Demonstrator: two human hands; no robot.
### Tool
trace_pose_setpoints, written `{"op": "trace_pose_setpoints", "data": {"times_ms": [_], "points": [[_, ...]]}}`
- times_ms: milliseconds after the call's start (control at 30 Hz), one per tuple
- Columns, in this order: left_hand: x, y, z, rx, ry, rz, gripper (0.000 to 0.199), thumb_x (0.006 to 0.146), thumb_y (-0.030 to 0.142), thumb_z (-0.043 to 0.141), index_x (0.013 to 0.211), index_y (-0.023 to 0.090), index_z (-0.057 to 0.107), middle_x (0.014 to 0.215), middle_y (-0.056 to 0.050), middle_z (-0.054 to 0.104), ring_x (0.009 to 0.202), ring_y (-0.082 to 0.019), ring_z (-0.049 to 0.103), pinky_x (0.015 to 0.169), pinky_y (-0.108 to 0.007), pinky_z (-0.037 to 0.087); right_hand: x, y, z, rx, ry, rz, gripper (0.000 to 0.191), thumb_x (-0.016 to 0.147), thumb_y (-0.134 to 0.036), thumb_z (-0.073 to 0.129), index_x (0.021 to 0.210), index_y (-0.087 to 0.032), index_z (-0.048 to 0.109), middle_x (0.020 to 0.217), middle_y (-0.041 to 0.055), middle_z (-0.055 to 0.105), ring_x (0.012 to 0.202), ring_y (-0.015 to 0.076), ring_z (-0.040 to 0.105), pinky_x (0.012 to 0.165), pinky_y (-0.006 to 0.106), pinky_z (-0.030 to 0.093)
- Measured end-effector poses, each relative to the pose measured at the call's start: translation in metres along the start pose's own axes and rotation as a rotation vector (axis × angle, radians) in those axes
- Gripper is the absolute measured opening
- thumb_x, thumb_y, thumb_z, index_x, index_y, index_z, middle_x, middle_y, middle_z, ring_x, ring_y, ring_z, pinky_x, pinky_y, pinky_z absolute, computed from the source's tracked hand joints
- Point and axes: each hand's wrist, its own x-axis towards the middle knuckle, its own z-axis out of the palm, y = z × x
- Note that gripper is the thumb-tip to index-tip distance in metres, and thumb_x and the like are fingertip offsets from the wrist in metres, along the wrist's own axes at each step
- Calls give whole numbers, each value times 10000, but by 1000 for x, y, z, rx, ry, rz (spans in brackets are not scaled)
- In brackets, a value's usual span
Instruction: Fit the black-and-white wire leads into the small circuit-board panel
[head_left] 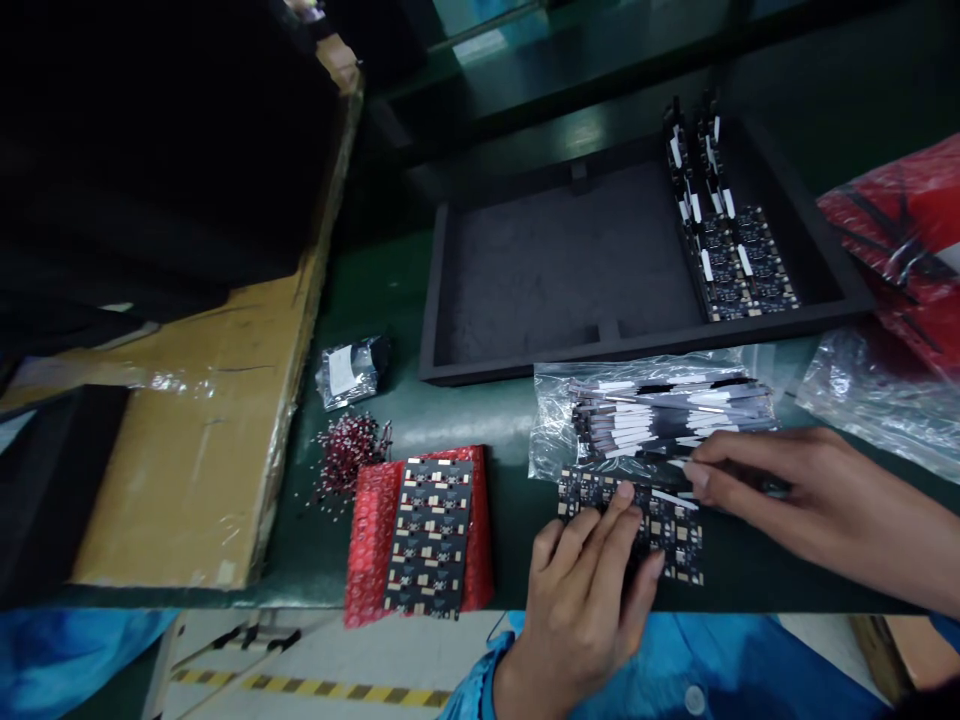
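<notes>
From my seat I see the left hand (pixel 581 590) lying flat, fingers spread and released, pressing down on a dark circuit panel (pixel 667 525) that rests at the near edge of the green table (pixel 465 410). My right hand (pixel 810 500) reaches in from the right, its fingertips pinched on a thin white-tipped strip (pixel 679 497) that lies across the top of that panel. Just behind the panel, touching the right fingers, is a clear bag (pixel 555 420) with a bundle of similar strips (pixel 667 410) spread on it. To the left, a second circuit panel (pixel 429 537) lies on a red bubble sheet (pixel 371 545), with a scatter of small red-and-white parts (pixel 349 445) and a small dark packet (pixel 350 372) beyond it. Farther back sits a black foam tray (pixel 555 265), with rows of finished boards (pixel 731 250) standing in its right end. A taped cardboard box (pixel 217 420) lies at far left, and red packaging (pixel 907 230) at far right.
</notes>
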Motion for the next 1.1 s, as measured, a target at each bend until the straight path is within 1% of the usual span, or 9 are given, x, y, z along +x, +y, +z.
{"op": "trace_pose_setpoints", "data": {"times_ms": [100,200,333,400,467,667,833,1000,1100], "points": [[-1,-1,0,0,-13,18,355,945,448,605,1252,270,616,1382,82,588,1087,-143,644,855,-319,526,-7,-2,-13,-3,83,13,298,1025,-567,565,937,-308,683,857,3,707,772,221,647,597,283,441],[-2,-2,-2,2,-41,17,379,953,457,593,1282,270,598,1416,81,558,1103,-136,632,871,-312,514,-13,-6,-19,82,141,66,370,990,-608,591,812,-287,637,686,-15,572,630,201,536,510,286,388],[-3,-4,-3,10,-47,44,395,966,462,571,1313,273,575,1446,74,525,1125,-134,630,912,-313,502,-10,-12,-9,134,-43,82,369,965,-565,639,754,-265,593,658,-42,494,603,173,474,498,282,332],[-5,-5,-5,0,-25,65,401,964,456,575,1316,263,571,1438,61,535,1137,-136,637,930,-315,502,-4,-15,1,95,-139,70,380,986,-548,615,753,-255,548,652,-55,462,610,161,449,511,285,305],[-8,-7,-7,-20,10,69,385,953,449,592,1292,266,586,1400,57,577,1125,-139,654,927,-321,514,4,-17,11,28,-182,36,401,1025,-533,555,748,-248,497,616,-72,415,593,149,414,524,294,280],[-14,-16,-10,-55,87,14,270,932,408,616,1183,309,641,1265,77,677,1043,-160,693,847,-348,544,23,-13,27,-102,-236,-41,355,1041,-407,528,740,-236,448,608,-88,400,594,130,404,547,308,251],[-12,-22,-9,-37,97,-2,244,944,397,607,1158,288,650,1280,90,668,1044,-141,683,864,-333,523,27,-4,31,-106,-242,-22,381,1069,-447,475,752,-240,430,612,-92,372,593,131,394,555,309,245],[-9,-20,-10,-37,87,18,228,949,400,600,1120,267,672,1228,58,703,1011,-133,694,844,-318,519,28,-1,33,-98,-249,-13,392,1073,-443,468,740,-239,423,597,-94,357,582,129,373,540,310,232],[-8,-19,-10,-21,82,18,225,948,417,602,1115,283,674,1248,78,690,1009,-125,693,842,-314,525,29,-1,34,-76,-235,-4,414,1076,-454,455,726,-239,407,586,-94,364,570,126,366,529,306,231]]}}
